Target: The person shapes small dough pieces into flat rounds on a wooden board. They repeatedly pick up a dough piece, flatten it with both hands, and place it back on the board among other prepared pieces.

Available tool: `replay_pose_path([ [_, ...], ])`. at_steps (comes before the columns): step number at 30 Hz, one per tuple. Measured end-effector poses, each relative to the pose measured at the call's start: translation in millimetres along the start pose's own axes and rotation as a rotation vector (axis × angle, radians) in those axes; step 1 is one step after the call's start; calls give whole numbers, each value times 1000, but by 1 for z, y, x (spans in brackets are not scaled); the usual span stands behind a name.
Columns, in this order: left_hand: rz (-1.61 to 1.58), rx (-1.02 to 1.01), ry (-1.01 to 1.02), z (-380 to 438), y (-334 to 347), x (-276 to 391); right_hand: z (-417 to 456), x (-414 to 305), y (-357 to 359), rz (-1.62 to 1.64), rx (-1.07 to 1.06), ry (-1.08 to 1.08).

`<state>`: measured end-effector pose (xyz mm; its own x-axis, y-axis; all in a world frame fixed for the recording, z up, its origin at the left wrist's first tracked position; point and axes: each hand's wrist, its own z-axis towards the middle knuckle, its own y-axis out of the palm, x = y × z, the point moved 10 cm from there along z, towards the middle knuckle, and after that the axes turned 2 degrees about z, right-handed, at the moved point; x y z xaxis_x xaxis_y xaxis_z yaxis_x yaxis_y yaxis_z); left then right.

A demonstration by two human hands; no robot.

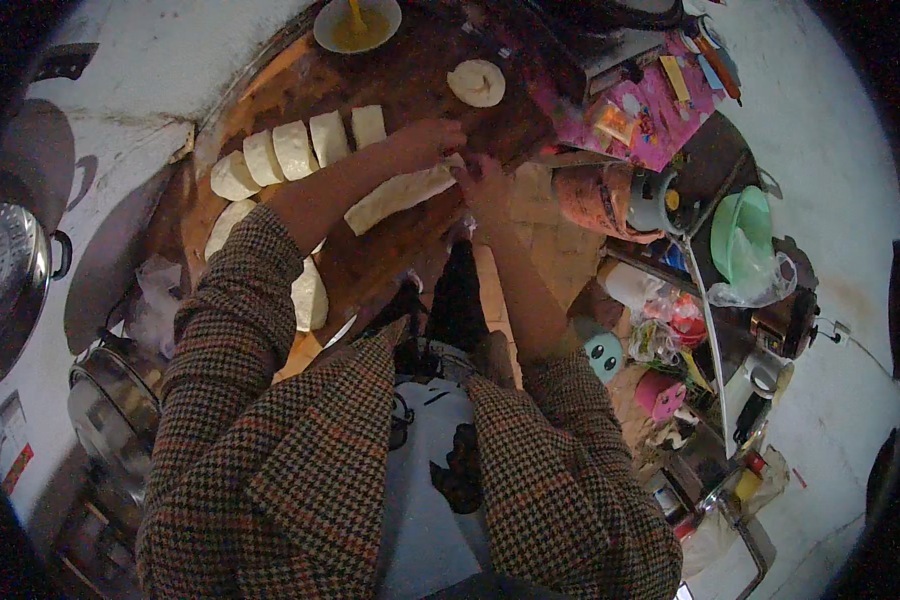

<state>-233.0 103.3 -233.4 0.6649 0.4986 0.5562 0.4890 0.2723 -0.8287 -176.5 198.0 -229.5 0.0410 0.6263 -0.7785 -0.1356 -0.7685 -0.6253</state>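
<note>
A long flattened strip of dough [405, 193] lies slantwise on a dark wooden board [412, 82]. Its right end is pinched in the fingers of my right hand [484, 184]. My left hand [431, 142], fingers curled, is just above that same end; whether it touches the dough cannot be told. Several cut dough pieces [295, 150] stand in a row to the left, and another piece [310, 296] is partly covered by my left forearm. Beyond my hands lies a round coiled dough piece [476, 83]. A bowl [357, 26] with yellowish liquid and a yellow utensil stands at the far edge.
A pink patterned cover [645, 124] with packets is at the upper right. Below it are a gas cylinder [654, 201] and a green plastic basin [740, 232]. Steel pots [116, 412] stand at the left. A blade-like metal edge [340, 332] shows near my body.
</note>
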Motion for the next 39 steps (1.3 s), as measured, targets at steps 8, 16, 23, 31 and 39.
replay_pose_path([
  [8,-375,-107,-120,-28,-4,-12,-27,-19,26,-50,20,-192],
  [16,3,-117,76,-26,25,-18,-39,-16,32,-230,-115,-17],
  [23,-183,26,-135,-45,22,-28,-59,-6,52,106,-125,144],
  [31,-230,-157,70,-53,8,-10,-58,-35,18,-258,140,-144],
  [39,-261,-79,-190,-48,-1,-11,-60,4,53,689,-118,382],
])
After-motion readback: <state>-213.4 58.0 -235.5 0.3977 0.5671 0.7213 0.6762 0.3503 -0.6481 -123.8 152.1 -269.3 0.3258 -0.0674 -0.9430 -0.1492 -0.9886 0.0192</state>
